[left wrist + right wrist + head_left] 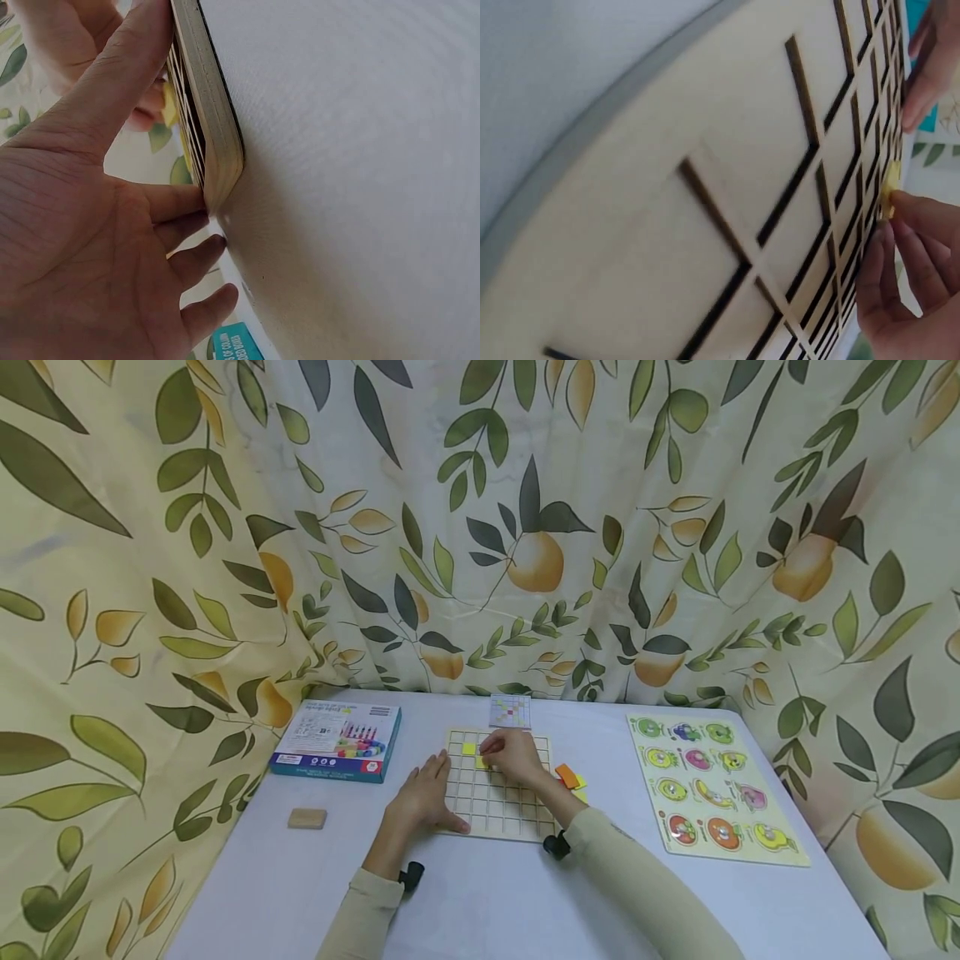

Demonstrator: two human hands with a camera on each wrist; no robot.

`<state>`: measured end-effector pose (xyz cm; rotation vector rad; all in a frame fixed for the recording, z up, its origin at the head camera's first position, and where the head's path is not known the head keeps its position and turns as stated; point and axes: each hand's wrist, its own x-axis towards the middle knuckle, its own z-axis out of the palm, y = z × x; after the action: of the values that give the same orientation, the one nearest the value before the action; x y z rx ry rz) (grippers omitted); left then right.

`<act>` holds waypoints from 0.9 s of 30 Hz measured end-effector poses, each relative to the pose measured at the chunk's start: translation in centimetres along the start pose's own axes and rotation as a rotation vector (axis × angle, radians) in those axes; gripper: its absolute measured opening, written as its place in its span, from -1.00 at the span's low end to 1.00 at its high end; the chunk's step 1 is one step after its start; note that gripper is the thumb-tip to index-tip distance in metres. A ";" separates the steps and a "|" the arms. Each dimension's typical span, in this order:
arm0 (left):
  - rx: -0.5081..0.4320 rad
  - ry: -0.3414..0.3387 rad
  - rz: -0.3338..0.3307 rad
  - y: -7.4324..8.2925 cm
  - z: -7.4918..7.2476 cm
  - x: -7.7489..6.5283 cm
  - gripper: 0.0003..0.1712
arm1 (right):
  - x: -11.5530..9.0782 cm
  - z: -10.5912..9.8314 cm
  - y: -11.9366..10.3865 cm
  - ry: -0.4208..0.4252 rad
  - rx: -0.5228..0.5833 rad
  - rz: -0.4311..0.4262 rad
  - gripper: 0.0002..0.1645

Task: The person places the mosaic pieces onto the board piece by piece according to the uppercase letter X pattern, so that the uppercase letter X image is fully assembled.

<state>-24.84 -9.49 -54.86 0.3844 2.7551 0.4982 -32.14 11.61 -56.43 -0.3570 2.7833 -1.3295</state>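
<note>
Apparently mid-placement, the right hand [512, 755] pinches a yellow tile [890, 186] at the gridded board [501, 812]; the left hand [424, 793], spread, touches its near-left corner; seating seems next.

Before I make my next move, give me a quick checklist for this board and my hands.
1. Left hand touching the grid board at its left side: ok.
2. Right hand fingertips on a yellow tile: ok.
3. That tile seated flat in a cell: cannot tell, fingers hide it.
4. Colored-grid card in view behind the board: ok.
5. All tiles on the board: not ok, an orange tile and loose yellow tiles lie to its right.
</note>
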 end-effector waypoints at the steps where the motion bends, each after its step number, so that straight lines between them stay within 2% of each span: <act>1: 0.000 -0.002 0.002 0.0 0.0 0.0 0.59 | 0.0 0.0 0.0 -0.003 -0.010 0.001 -0.85; 14: -0.003 -0.014 -0.004 0.2 -0.2 -0.1 0.58 | -1.1 -0.7 -0.6 -0.013 -0.052 -0.018 -0.84; 23: -0.018 -0.006 0.002 0.4 0.2 -0.1 0.59 | -3.6 -4.8 -0.6 0.033 -0.026 -0.048 -0.82; 27: -0.029 -0.005 0.009 0.3 0.0 -0.2 0.59 | -4.7 -6.6 -0.4 0.065 -0.039 -0.028 -0.81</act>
<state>-24.63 -9.27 -54.72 0.3906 2.7393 0.5386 -28.37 17.41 -52.24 -0.3622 2.8710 -1.3173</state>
